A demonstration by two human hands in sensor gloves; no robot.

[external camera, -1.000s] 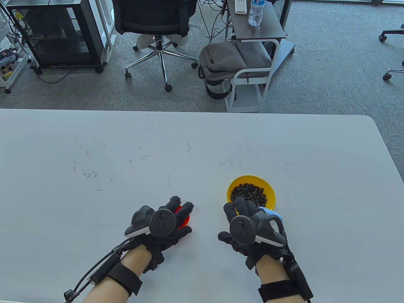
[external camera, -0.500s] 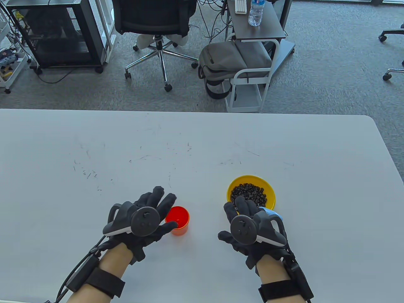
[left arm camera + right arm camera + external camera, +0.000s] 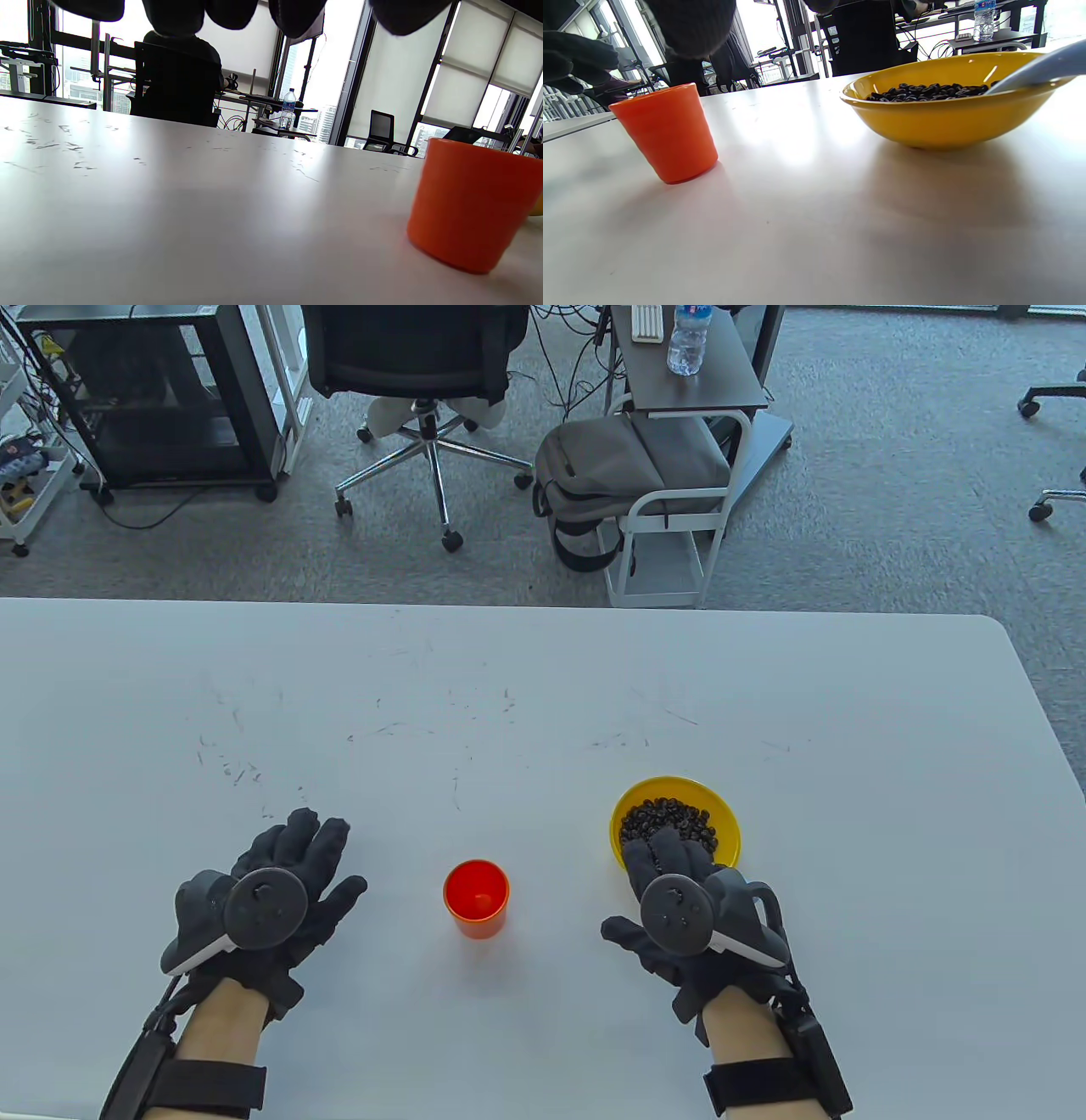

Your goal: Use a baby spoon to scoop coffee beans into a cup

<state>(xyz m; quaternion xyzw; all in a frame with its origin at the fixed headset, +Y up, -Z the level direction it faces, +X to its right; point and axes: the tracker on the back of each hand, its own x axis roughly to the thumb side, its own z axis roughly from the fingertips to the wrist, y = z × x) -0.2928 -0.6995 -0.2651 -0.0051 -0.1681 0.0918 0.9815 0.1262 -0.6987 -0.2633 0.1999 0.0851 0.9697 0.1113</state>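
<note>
A small orange plastic cup (image 3: 476, 898), smooth-walled and tapering toward its base, stands upright near the front edge of the matte white table (image 3: 543, 695), whose top is scuffed with fine dark scratches. To its right, well apart, sits a glossy yellow round bowl (image 3: 728, 824) heaped with dark, shiny coffee beans (image 3: 667, 821). A pale blue plastic baby spoon (image 3: 1039, 67) leans on the bowl's near rim, its end in the beans.

The left hand (image 3: 271, 895), in a black knit glove, lies flat on the table with fingers spread and holds nothing. Half a second ago it was touching the cup; now it is off to the left, well apart from it. The cup has not moved.

The right hand (image 3: 679, 912) hovers at the bowl's near rim, its fingers reaching over the beans; whether it grips the spoon cannot be told. It sits slightly further right than before.
</note>
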